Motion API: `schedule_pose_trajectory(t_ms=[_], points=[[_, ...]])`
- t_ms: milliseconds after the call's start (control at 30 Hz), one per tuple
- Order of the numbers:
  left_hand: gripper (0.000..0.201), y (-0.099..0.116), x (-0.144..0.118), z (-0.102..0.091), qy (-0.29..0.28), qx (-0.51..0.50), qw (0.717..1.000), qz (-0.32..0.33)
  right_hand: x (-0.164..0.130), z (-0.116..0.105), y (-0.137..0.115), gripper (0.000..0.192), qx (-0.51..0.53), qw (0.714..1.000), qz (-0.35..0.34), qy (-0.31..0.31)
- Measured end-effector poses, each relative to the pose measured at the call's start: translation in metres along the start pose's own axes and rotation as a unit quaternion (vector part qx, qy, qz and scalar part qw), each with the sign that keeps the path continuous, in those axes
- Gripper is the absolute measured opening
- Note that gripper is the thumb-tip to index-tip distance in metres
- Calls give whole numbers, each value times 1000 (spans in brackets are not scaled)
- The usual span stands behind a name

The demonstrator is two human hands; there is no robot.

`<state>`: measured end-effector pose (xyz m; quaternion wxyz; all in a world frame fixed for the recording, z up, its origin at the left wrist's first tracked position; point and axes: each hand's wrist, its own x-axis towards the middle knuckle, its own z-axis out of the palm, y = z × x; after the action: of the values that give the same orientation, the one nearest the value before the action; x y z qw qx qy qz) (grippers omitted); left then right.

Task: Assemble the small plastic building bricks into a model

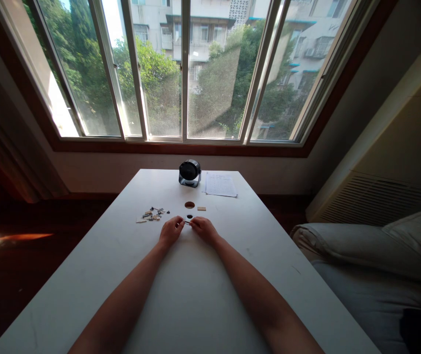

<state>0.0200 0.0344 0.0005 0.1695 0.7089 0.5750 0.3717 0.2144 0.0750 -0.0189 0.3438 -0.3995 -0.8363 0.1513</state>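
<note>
My left hand (pixel 170 229) and my right hand (pixel 202 228) meet at the middle of the white table (pixel 195 295), fingertips pinched together on one small light-coloured piece (pixel 187 222). It is too small to make out in detail. Just beyond the fingers lies a small dark round part (pixel 189 216). A brown disc (pixel 189 204) and a small tan studded plate (pixel 201 208) lie a little farther away. Left of my hands sits a loose pile of small building pieces (pixel 152 215).
A small black desk fan (pixel 189 172) stands at the table's far edge, with a printed sheet of paper (pixel 220 185) beside it. A wide window fills the wall behind. A cushioned seat (pixel 379 255) and a cream cabinet unit (pixel 398 147) are on the right.
</note>
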Motion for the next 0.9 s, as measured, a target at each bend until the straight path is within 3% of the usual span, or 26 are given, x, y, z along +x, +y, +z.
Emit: schedule_pose_trajectory(t_ms=[267, 900], points=[[28, -1, 0, 1, -18, 24, 1000, -2, -1, 2, -1, 10, 23, 1000, 11, 11], [29, 0, 0, 1, -38, 24, 999, -25, -2, 2, -1, 11, 41, 998, 34, 18]])
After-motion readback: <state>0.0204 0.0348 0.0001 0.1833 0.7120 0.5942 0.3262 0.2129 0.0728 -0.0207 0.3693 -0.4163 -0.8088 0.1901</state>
